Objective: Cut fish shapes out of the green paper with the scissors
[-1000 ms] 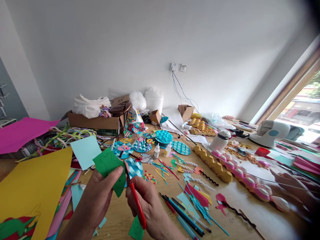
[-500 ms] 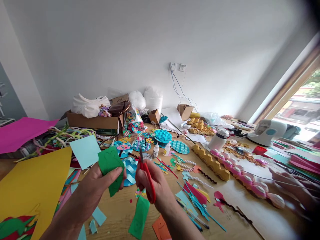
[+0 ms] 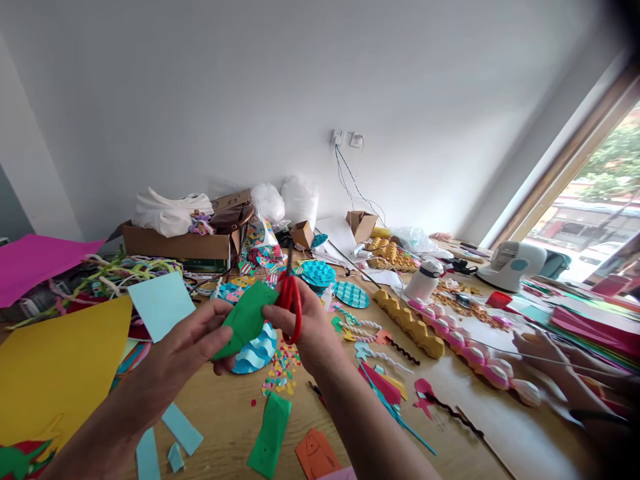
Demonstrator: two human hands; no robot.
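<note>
A folded piece of green paper (image 3: 249, 317) is held in the air between both hands. My left hand (image 3: 187, 343) is closed on its lower left end, thumb on top. My right hand (image 3: 313, 327) carries red-handled scissors (image 3: 299, 313), their dark blades pointing up and away from the paper. The right fingertips also touch the paper's right end. Below lie another green paper piece (image 3: 270, 433) and an orange piece (image 3: 316, 455) with a drawn outline. Blue wavy paper discs (image 3: 256, 350) and colourful confetti dots (image 3: 283, 365) are just beyond the hands.
Yellow card (image 3: 60, 367), a light blue sheet (image 3: 161, 303) and pale blue strips (image 3: 183, 429) lie left. Egg-carton strips (image 3: 407, 321), twisted pipe cleaners (image 3: 403, 350) and a white glue gun-like device (image 3: 513, 265) stand right. Another person's hands (image 3: 545, 360) work at the far right.
The green paper has turned from upright to a slant, and my right fingers have come onto its right end. My view has shifted slightly to the right.
</note>
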